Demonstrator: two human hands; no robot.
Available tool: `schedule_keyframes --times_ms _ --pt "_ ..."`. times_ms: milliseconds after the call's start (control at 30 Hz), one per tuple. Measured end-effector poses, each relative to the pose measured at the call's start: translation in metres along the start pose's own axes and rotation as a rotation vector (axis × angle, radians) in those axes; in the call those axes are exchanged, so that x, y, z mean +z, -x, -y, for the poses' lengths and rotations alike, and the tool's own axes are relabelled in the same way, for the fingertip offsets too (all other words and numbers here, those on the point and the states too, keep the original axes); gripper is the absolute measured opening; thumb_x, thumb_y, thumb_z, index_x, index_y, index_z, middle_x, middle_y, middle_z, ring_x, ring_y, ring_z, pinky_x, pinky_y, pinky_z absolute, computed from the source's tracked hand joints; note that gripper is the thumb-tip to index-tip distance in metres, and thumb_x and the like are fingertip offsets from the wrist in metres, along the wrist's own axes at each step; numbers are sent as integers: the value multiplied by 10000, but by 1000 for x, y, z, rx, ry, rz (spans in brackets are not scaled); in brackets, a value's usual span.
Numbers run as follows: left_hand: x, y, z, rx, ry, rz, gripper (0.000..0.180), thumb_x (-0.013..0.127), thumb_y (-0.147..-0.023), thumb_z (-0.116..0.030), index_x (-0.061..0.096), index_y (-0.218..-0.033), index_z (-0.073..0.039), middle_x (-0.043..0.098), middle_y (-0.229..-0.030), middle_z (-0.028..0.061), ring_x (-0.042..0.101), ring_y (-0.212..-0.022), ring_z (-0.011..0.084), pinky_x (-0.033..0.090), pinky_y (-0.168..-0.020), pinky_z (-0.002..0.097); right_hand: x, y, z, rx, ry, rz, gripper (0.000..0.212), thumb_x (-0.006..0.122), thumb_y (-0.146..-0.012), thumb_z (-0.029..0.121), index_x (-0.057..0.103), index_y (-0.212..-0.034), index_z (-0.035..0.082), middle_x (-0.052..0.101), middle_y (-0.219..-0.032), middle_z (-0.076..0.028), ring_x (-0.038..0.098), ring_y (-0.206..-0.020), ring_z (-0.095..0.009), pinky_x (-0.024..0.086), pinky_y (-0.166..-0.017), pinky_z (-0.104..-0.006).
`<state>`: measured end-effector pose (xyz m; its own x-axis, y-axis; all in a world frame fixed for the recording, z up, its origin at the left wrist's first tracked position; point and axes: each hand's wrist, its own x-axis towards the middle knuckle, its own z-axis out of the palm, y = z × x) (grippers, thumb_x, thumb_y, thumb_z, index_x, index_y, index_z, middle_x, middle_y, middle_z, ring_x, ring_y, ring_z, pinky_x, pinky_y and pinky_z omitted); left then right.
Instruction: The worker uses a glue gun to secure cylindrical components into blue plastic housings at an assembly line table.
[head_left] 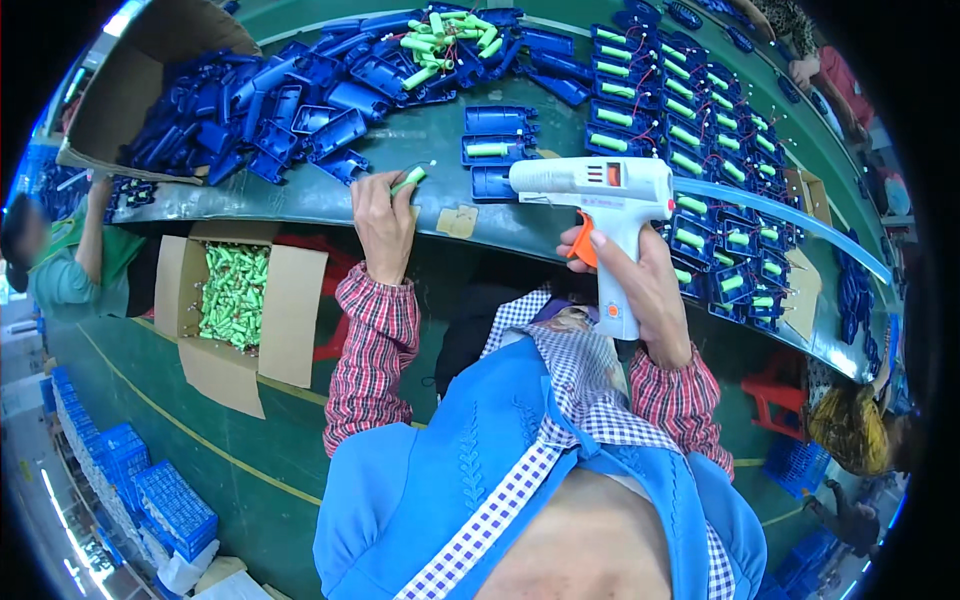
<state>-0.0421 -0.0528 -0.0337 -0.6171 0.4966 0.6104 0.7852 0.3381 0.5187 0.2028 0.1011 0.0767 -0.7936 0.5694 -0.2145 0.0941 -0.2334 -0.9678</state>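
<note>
Pale-green cylindrical battery [409, 180] is pinched in the left grip [384, 224] near the dark-green desk's [415, 135] edge; the right grip [648, 285] wraps a white plastic glue gun [640, 185]. Slack fingertips could drop it; an early squeeze might smear the desk. I can't see its near end or the whole blue plastic shell [488, 185] behind the gun.

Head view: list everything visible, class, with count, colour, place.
Glue gun: one, white, right grip
Glue stick: one, translucent, gun's rear
Held cylinder: one, green, left grip
Table: one, green, centre
Near shells: three, blue, by gun
Loose shells: many, blue, table left
Filled shells: many, blue, table right
Cartons: two, brown, left
Loose cylinders: many, green, carton and shell heap
Stool: at least one, red, right
Crates: several, blue, lower left
People: several, mixed clothing, edges
Sleeves: two, red checked, forearms
Left grip: one, bare, table edge
Right grip: one, bare, gun handle
</note>
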Motion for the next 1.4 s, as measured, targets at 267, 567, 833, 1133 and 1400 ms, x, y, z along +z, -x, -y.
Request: schedule_keyframes --times_ms 267,567,833,1133,1400 --pt "2 6 -4 -9 32 -31 92 661 -818 -24 623 -879 33 609 -869 152 554 -828 329 435 -746 415 4 -4 -7 27 128 99 395 555 -970 214 485 -1238 -67 648 -1047 -172 661 -941 -218 547 -768 -298" --pt "2 3 -4 -15 3 -18 124 666 -832 -44 641 -926 32 619 -886 134 572 -844 287 451 -735 379 3 -2 -10 14 209 71 324 568 -953 235 535 -1116 -42 646 -936 -111 648 -837 -172 511 -757 -314" --pt "3 -17 -34 -63 238 74 140 693 -831 -79 697 -958 -21 619 -964 94 566 -866 205 458 -681 298 -8 7 2 22 123 -27 316 564 -963 219 536 -1147 -36 655 -938 -118 657 -838 -181 513 -739 -302" --pt "22 -25 -52 -4 251 227 139 710 -806 -108 700 -928 -41 611 -994 98 557 -945 249 462 -737 337 -14 6 -4 50 178 -31 331 565 -959 233 534 -1139 -43 651 -918 -115 655 -815 -171 514 -734 -299" --pt "32 -28 -58 55 248 277 166 720 -762 -71 694 -919 -24 605 -989 126 543 -957 298 440 -832 381 -13 16 1 89 106 -48 324 554 -970 222 527 -1155 -43 647 -921 -115 647 -814 -162 520 -722 -294"
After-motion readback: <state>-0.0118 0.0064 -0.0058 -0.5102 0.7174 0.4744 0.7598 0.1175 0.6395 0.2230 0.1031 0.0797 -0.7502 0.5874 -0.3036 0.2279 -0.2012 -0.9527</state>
